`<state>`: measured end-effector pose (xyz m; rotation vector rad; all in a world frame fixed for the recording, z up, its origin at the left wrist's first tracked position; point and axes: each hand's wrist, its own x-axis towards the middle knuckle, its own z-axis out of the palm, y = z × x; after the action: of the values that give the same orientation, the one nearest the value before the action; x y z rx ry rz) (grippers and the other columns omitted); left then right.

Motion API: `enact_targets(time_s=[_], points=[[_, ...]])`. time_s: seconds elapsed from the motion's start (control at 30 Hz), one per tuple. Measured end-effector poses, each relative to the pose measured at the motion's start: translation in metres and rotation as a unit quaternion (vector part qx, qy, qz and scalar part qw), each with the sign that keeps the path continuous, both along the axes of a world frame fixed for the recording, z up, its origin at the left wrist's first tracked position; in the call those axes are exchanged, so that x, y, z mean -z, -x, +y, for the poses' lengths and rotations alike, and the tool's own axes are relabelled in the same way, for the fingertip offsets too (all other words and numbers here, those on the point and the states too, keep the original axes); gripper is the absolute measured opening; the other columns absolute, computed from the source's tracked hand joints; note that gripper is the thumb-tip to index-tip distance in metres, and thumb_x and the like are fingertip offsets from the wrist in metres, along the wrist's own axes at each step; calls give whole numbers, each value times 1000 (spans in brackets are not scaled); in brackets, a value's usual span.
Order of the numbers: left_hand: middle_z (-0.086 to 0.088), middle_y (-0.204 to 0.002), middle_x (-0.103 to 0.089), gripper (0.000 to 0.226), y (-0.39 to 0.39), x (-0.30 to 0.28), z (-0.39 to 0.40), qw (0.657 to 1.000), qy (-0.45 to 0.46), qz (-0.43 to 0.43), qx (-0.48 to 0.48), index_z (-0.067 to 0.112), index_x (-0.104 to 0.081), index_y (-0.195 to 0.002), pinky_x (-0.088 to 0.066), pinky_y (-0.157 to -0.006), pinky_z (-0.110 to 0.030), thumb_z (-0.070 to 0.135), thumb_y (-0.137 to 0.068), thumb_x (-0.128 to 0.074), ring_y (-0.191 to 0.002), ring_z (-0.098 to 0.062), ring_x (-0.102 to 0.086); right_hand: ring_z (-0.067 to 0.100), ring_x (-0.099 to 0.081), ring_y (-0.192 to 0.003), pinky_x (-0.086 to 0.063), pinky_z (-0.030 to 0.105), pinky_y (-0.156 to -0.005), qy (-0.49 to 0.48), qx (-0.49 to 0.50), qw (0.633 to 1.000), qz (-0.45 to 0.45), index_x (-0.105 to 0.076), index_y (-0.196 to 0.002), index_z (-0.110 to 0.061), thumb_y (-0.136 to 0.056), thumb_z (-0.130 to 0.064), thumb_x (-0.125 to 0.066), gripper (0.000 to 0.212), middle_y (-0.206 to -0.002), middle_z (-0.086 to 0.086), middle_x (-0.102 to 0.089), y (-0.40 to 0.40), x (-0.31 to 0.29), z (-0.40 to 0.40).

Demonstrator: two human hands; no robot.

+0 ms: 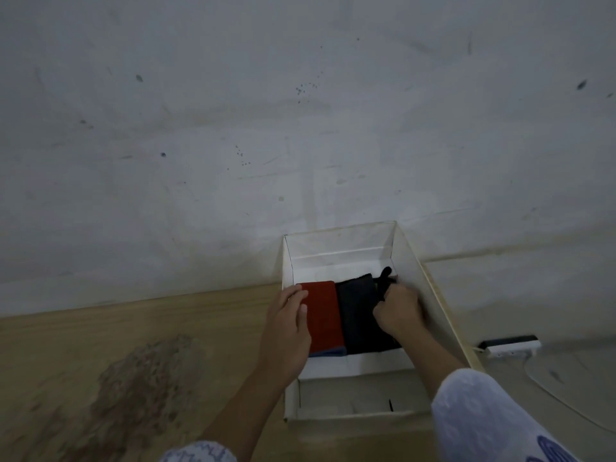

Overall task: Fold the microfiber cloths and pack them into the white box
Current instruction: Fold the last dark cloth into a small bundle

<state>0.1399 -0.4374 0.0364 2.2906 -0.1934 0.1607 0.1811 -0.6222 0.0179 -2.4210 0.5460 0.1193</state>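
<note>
Microfiber cloths: three folded cloths lie side by side inside the white box (443,308), toward its middle.
Sleeves: pale patterned sleeves (483,418) show at the bottom edge, one on each forearm.
Near end of box: the white floor and the front wall nearest the person are bare; a short dark mark sits on the inner front wall.
Left hand (286,325): reaches in over the box's left wall, fingers straight and together, lying flat on the left edge of the red cloth (325,315).
Red cloth: leftmost in the box, folded to a neat rectangle; a blue layer (328,351) peeks out beneath its near edge.
Dark navy cloth (355,311): folded, just beside the red one and touching it.
Right hand (398,310): curled tight, gripping the black cloth (383,281) at the right of the row; a bunched corner of it sticks up past the fingers.
Counter (133,345): light wood grain, with a large rough, darker worn patch to the left of the box.
Right of box: a grey surface carries a small black-and-white object (510,345) with a thin cable curving away; what it is cannot be told.
Wall (300,111): pale grey-white, scuffed, dotted with small dark specks; the far end of the box rests against it.
</note>
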Motion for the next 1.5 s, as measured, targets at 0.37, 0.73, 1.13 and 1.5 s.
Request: enact_targets(time_s=[0.37,0.73,1.13,1.5], points=[[3,-130,-46,33,0,2,1,1000,-5,-1,-1,11,-55,-121,-32,-104,-20,16,-98,-31,-122,-10,-41,32,-55,-107,-44,30,-78,108,-73,986,-101,-53,-120,-3,-91,-11,-45,31,-126,18,-53,2,7,3],[3,-132,-46,33,0,5,1,1000,-2,-10,-3,10,-55,-122,-32,-109,-30,15,-98,-32,-124,-10,-40,17,14,-144,8,39,-116,182,-231,954,66,20,-144,-14,-97,-48,-15,68,-155,1,22,7,47,-4],[6,-130,-46,32,-2,4,0,1000,13,-14,-2,13,-56,-121,-24,-101,-6,14,-98,-33,-123,-5,-39,16,12,-144,3,37,-117,80,-227,968,72,23,-142,-13,-97,-47,-20,71,-154,3,23,7,46,-10],[10,-128,-42,32,0,-3,6,996,80,37,31,14,-49,-127,-27,-95,-1,12,-98,-34,-121,-2,-37,29,12,-144,-5,44,-118,68,-235,967,78,18,-144,-10,-99,-40,-27,71,-153,15,23,19,-2,-2]])
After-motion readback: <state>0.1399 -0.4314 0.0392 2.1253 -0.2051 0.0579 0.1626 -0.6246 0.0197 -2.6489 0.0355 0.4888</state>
